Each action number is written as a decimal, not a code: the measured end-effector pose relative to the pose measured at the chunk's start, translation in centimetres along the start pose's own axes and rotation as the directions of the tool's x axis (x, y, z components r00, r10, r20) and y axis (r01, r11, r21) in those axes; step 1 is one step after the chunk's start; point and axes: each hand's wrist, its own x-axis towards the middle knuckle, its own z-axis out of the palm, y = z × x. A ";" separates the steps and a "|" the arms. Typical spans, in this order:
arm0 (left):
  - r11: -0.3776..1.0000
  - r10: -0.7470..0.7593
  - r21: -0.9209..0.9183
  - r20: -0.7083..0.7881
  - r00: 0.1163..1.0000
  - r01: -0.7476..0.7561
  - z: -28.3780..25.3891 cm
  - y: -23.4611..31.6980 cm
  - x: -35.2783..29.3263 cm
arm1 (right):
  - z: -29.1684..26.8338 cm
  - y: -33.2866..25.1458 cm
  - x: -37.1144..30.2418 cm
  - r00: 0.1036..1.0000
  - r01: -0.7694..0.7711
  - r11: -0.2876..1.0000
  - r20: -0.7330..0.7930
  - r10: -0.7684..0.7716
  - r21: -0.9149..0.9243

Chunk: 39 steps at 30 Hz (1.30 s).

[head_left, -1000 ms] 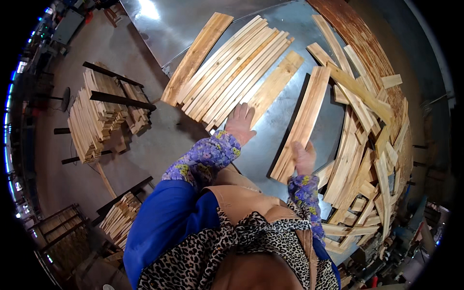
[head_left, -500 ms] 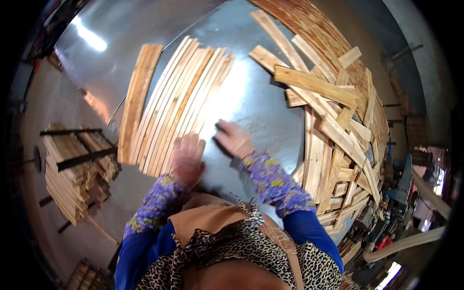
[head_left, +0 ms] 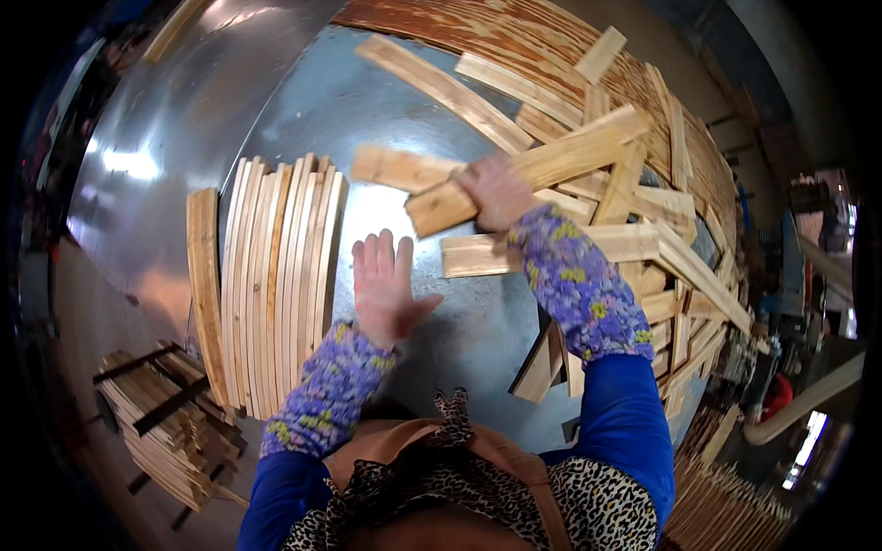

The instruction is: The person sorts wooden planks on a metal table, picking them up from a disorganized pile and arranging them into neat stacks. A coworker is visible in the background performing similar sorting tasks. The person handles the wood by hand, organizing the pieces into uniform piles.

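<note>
My right hand (head_left: 501, 191) is closed round a wooden board (head_left: 583, 151) at the near edge of a loose pile, its left end sticking out past my fingers. Another board (head_left: 400, 167) lies just beyond that end, and a paler one (head_left: 478, 256) passes under my right forearm. My left hand (head_left: 384, 292) is open and holds nothing, fingers spread and thumb out to the side. Left of it, several narrow boards (head_left: 277, 275) stand side by side in a tight row. A wider board (head_left: 205, 294) rests along the row's left side.
The grey metal table (head_left: 450, 344) bears the boards. Crisscrossed boards (head_left: 675, 207) are heaped on its right, beside a worn wooden panel (head_left: 478, 26). A rack of stacked boards (head_left: 161, 432) stands at the lower left. Machinery and a pale hose (head_left: 808, 399) are at the right.
My right hand has gone right and away from me to the pile and taken hold of a board. The left hand has come away from the row with fingers spread. The whole view has shifted.
</note>
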 end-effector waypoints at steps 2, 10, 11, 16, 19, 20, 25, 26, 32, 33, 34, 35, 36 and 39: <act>0.999 -0.053 0.008 0.069 0.996 0.052 3.4 -0.6 2.3 | 0.0 -3.0 -2.6 0.972 0.219 0.966 -0.120 -0.203 0.139; 0.932 -0.317 0.024 0.533 0.784 0.361 3.2 0.9 3.5 | 5.2 1.5 -11.6 0.837 -0.420 0.852 -0.230 0.497 0.314; 0.903 -0.320 -0.072 0.544 0.776 0.423 2.1 0.6 2.9 | 5.4 1.9 -11.5 0.835 -0.430 0.850 -0.223 0.503 0.305; 0.717 -0.408 -0.474 0.308 0.859 0.511 -1.8 -1.7 -3.7 | 3.2 1.4 -9.7 0.852 -0.494 0.864 -0.148 0.503 0.095; 0.690 -0.529 -0.422 0.260 0.808 0.588 -4.2 -4.6 -6.9 | -0.9 -0.1 -7.3 0.907 -0.420 0.903 0.024 0.420 0.091; 0.720 -0.576 -0.359 0.168 0.800 0.593 -5.2 -5.5 -8.2 | -1.9 -1.2 -7.3 0.886 -0.463 0.882 0.052 0.461 0.084; 0.715 -0.688 0.125 -0.048 0.724 0.688 -15.9 -12.5 -12.4 | -0.5 -0.6 -11.7 0.805 -0.580 0.813 -0.119 0.581 0.047; 0.683 -0.717 0.134 -0.065 0.694 0.718 -16.6 -14.5 -13.6 | 0.2 0.7 -12.3 0.793 -0.602 0.798 -0.093 0.602 0.032; 0.561 -0.825 0.048 -0.046 0.563 0.826 -19.6 -18.5 -18.8 | -3.1 -10.7 -14.0 0.741 -0.660 0.657 0.171 0.649 0.364; 0.548 -0.833 0.032 -0.061 0.549 0.836 -19.3 -18.4 -19.1 | -2.7 -14.6 -14.7 0.775 -0.589 0.570 0.203 0.598 0.573; 0.552 -0.831 0.013 -0.075 0.551 0.834 -18.7 -18.0 -18.6 | 0.2 -17.8 -15.1 0.796 -0.562 0.549 0.223 0.563 0.619; 0.548 -0.833 -0.005 -0.093 0.545 0.836 -18.4 -17.9 -18.4 | 3.0 -21.2 -15.2 0.820 -0.531 0.527 0.245 0.517 0.664; 0.574 -0.817 -0.039 -0.098 0.569 0.818 -17.9 -18.3 -18.5 | 1.7 -27.2 -14.0 0.798 -0.574 0.503 0.304 0.520 0.647; 0.618 -0.786 -0.120 -0.066 0.615 0.777 -16.6 -18.5 -17.2 | 3.0 -38.4 -12.2 0.878 -0.471 0.439 0.357 0.320 0.765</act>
